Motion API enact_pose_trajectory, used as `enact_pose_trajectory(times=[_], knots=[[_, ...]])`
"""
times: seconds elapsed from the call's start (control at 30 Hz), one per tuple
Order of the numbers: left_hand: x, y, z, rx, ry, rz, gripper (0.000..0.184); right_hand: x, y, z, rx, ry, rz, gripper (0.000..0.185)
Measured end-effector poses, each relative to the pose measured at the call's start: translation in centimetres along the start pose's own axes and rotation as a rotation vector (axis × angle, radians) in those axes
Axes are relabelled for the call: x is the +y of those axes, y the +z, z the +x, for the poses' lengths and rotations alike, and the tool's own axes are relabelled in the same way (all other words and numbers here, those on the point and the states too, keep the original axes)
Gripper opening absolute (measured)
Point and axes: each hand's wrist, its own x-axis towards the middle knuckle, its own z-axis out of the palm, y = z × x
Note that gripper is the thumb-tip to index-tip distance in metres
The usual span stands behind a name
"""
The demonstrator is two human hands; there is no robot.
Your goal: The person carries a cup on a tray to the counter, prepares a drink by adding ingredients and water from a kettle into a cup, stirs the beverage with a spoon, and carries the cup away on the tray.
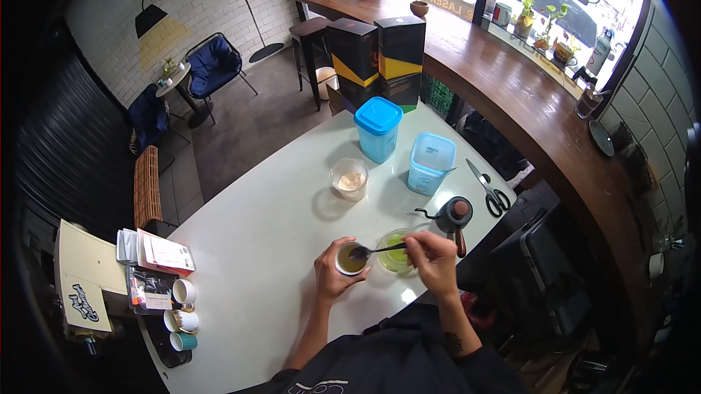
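Note:
My left hand (336, 278) is wrapped round a small cup (351, 268) holding a brownish-green liquid. Between the fingers of my right hand (434, 257) is the handle of a dark spoon (385, 249), whose bowl end dips into the cup. Just right of the cup, partly behind my right hand, stands a clear container (388, 259) with something bright green in it. Farther forward on the table sits a clear plastic tub (350, 181) with pale beige contents. A black kettle (454, 213) with a thin curved spout and a wooden handle is beyond my right hand.
The white table (255, 248) also bears a blue lidded canister (378, 131), an open blue container (431, 164) and black scissors (493, 193). Black-and-yellow boxes (400, 51) stand at its far end. Several cups (184, 292) and papers (164, 251) are at the left edge. A wooden counter (504, 80) curves along the right.

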Motion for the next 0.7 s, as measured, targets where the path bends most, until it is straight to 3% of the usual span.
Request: enact_pose_trajectory(times=[0.23,0.47,0.53,0.7], knots=[[-0.3,0.0,0.1,-0.003,-0.028,-0.053,0.071,-0.8,-5.3,0.3,0.281,-0.009,-0.011,0.014],[-0.3,0.0,0.3,-0.006,-0.044,-0.059,0.070,0.6,-6.7,0.0,0.324,-0.001,-0.088,0.013],[-0.5,0.0,0.4,-0.013,-0.022,-0.028,0.071,1.0,-6.6,0.1,0.266,-0.019,-0.299,0.010],[-0.4,0.0,0.3,0.003,-0.020,-0.029,0.070,0.4,-5.6,0.4,0.196,0.010,-0.341,0.008]])
